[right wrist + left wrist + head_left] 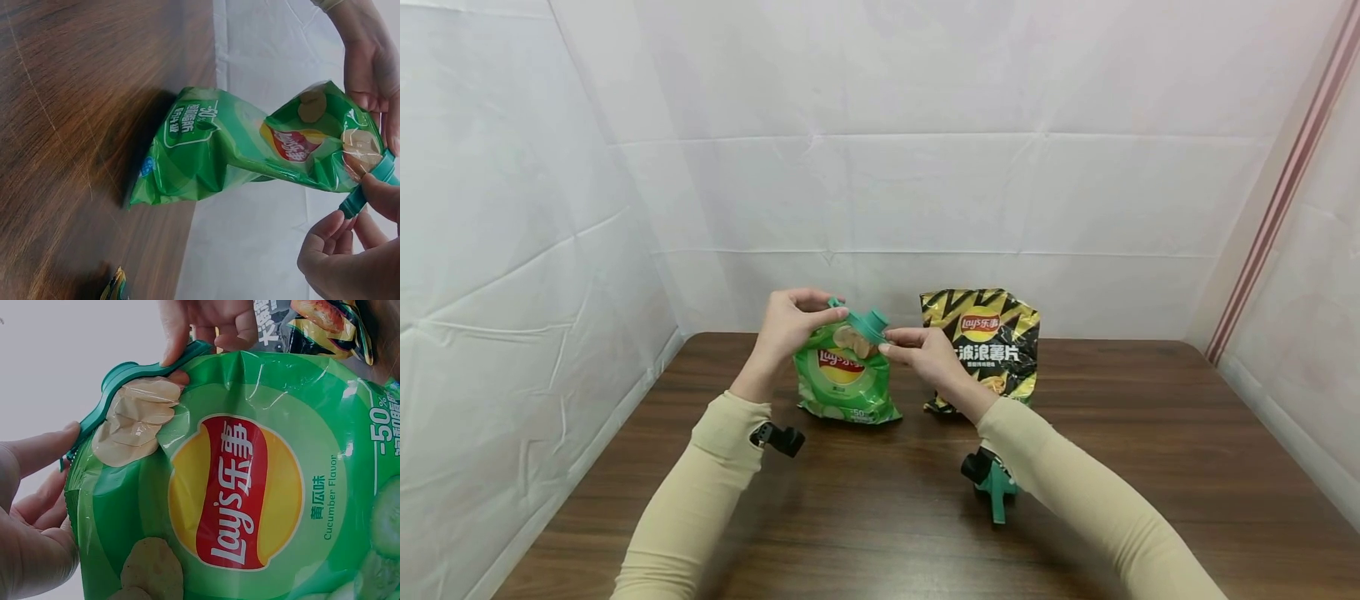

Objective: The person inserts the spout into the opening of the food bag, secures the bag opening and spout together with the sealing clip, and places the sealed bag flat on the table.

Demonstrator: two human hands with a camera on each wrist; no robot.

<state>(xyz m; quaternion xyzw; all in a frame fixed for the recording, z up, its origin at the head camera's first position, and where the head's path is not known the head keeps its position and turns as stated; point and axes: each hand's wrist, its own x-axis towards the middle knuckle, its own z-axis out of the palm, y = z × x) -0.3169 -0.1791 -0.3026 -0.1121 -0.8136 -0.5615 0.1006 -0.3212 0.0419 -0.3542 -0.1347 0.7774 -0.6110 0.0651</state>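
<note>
Both forearms, in beige sleeves, reach forward over the wooden table [1150, 433] and angle inward, so the two hands meet at the top of the green chip bag [844, 375], which stands upright on the table about midway between the arms.

The left hand [786, 325] comes in from the left of the green chip bag with the wrist bent upward. Its fingers curl over the bag's top corner, and the thumb and fingertips press on the left end of the teal clip [867, 323]. In the left wrist view a fingertip [56, 440] rests on the clip's end while the other fingers lie behind the bag's edge.

The right hand [921, 350] comes in from the right of the green chip bag, palm turned down, fingers bent, pinching the other end of the teal clip between thumb and forefinger. The right wrist view shows the thumb [378, 190] lying on the clip where it crosses the bag's gathered top.

The teal clip runs along the top edge of the green chip bag, tilted down toward the right hand.

A black and yellow chip bag [988, 342] stands just right of the green chip bag, behind the right wrist
</note>
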